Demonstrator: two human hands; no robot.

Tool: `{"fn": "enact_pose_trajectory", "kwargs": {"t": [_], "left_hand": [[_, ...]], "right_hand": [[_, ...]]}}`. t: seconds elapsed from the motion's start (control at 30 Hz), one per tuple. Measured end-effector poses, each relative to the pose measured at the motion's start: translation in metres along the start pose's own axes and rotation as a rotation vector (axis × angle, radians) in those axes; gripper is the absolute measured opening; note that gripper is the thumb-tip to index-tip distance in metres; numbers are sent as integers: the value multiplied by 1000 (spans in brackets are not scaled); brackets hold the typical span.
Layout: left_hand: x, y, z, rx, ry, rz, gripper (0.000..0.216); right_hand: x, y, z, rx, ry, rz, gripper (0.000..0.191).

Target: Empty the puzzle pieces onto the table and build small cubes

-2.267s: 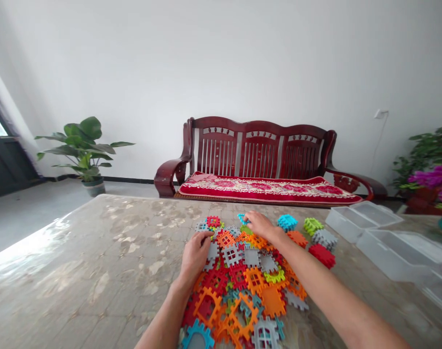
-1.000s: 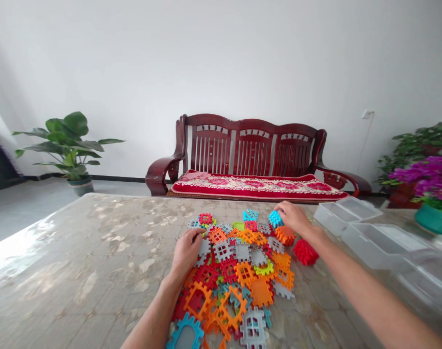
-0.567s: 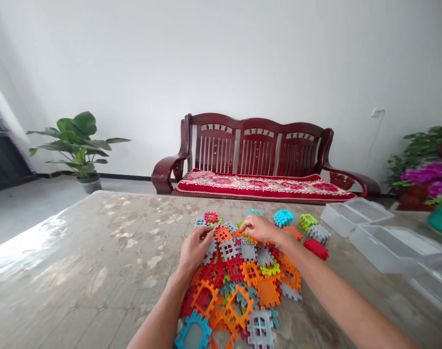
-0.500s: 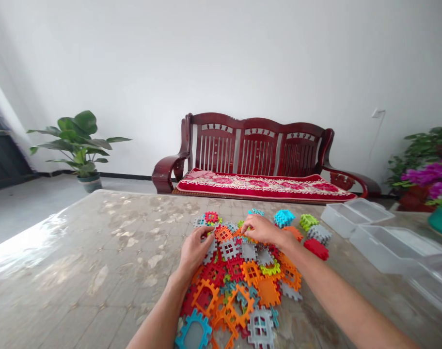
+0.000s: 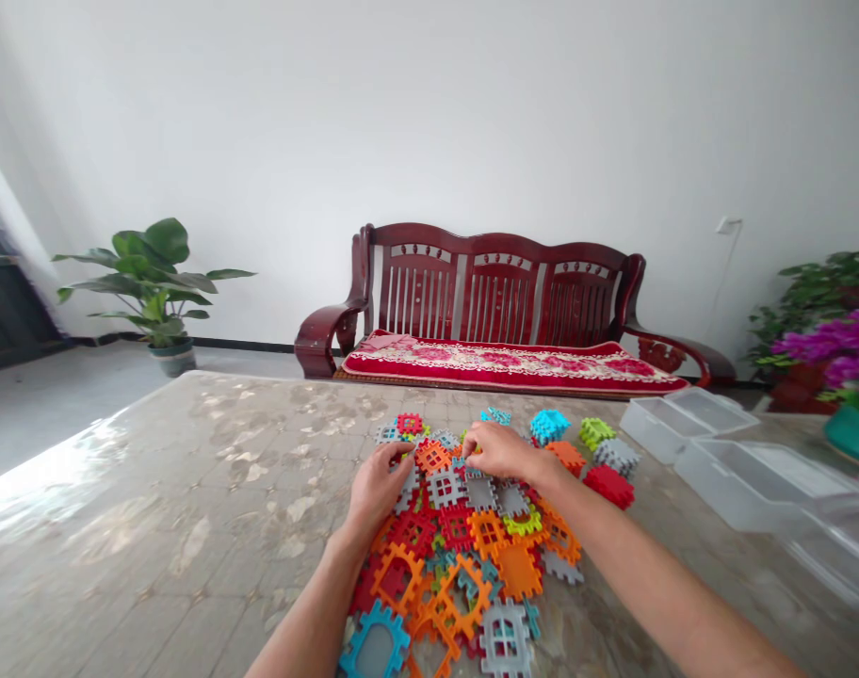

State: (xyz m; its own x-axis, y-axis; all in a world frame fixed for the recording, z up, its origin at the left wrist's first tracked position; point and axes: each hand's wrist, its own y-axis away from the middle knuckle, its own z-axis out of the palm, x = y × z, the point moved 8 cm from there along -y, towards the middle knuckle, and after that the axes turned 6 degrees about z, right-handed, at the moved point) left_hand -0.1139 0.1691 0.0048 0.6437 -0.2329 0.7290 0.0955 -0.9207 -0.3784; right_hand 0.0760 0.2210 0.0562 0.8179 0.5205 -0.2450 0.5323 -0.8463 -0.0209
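A loose heap of flat plastic interlocking building tiles with notched edges lies on the table, in orange, red, grey, blue and lime. My left hand (image 5: 380, 482) rests at the heap's left edge, its fingers bent but apart, next to a grey tile (image 5: 408, 486). At the far side, my right hand (image 5: 498, 449) reaches into the heap with fingers curled together and pointing down; whatever they pinch is hidden. Between the hands lie an orange window tile (image 5: 433, 457) and a grey window tile (image 5: 445, 488).
Right of the heap are stacks of tiles: blue (image 5: 549, 426), lime (image 5: 596, 432), grey (image 5: 617, 457), orange (image 5: 566, 457) and red (image 5: 609, 485). Clear plastic boxes (image 5: 726, 485) stand farther right. Beyond the table (image 5: 210, 490) is a wooden bench (image 5: 504, 292).
My right hand has shifted slightly left over the heap, its fingers now curled more tightly. My left hand stays almost where it was. The whole view has moved a little.
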Motion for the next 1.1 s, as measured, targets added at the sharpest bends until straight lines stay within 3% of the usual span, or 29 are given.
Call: {"fn": "enact_pose_trajectory", "kwargs": {"t": [0.27,0.4,0.5,0.6,0.77,0.87,1.0,1.1], "left_hand": [[4,1,-2,-11,-2,-10,31],[2,1,-1,-2,-4,-3,31],[-1,0,0,-1,2,2,31],[-2,0,1,-4,8,0,31],[0,0,-1,5,6,3,30],[0,0,-2,15,8,-4,30],[-2,0,-2,16,7,-2,31],[-1,0,-2,19,6,5,31]], "right_hand": [[36,10,-38,268,-203,65,19],[53,20,-28,215,-152,138,30],[57,25,-18,151,-136,223,28],[48,29,-14,129,-75,214,30],[42,33,-5,67,37,178,54],[43,35,-3,54,27,189,51],[43,36,-7,87,2,203,43],[61,38,-21,201,-75,270,43]]}}
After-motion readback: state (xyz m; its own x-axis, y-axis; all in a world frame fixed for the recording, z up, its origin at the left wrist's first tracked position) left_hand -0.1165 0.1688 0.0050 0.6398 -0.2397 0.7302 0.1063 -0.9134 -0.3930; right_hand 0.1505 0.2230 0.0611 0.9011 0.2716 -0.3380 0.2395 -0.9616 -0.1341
